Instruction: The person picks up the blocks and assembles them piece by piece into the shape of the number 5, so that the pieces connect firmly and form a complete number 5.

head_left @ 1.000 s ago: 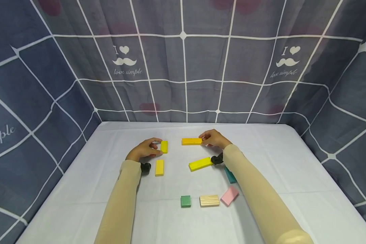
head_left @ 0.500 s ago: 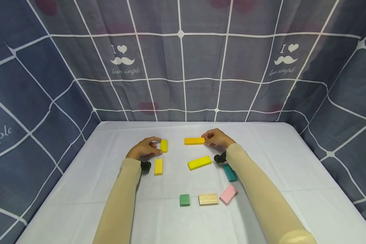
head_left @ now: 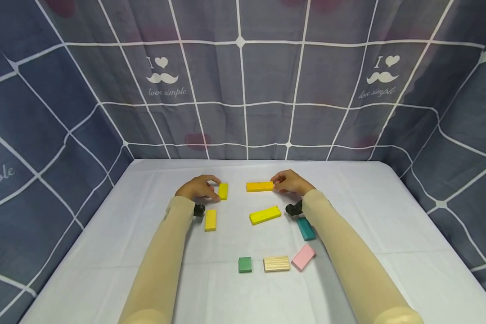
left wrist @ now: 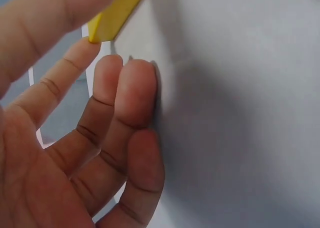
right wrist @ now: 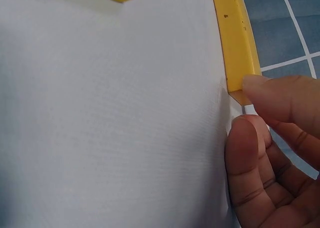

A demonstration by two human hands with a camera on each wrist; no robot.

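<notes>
At the far side of the table, my left hand (head_left: 200,188) pinches a short yellow block (head_left: 223,191) between thumb and index finger. Its other fingers are bent beside the cloth in the left wrist view, where only a corner of the block (left wrist: 117,15) shows. Opposite, my right hand (head_left: 291,182) holds the right end of a long orange-yellow block (head_left: 259,186) that lies crosswise. In the right wrist view a fingertip (right wrist: 255,86) presses on the end of that block (right wrist: 232,42). A gap separates the two held blocks.
Nearer lie an upright-pointing yellow block (head_left: 210,220) and a slanted yellow block (head_left: 265,215). A teal block (head_left: 306,229) is beside the right sleeve. Green (head_left: 245,265), ridged wooden (head_left: 276,264) and pink (head_left: 303,257) blocks lie towards the front. A checked curtain (head_left: 267,81) surrounds the table.
The orange-yellow block has slid a little to the right with my right hand. My left hand has shifted right and slightly away with its yellow block. The other blocks stay put.
</notes>
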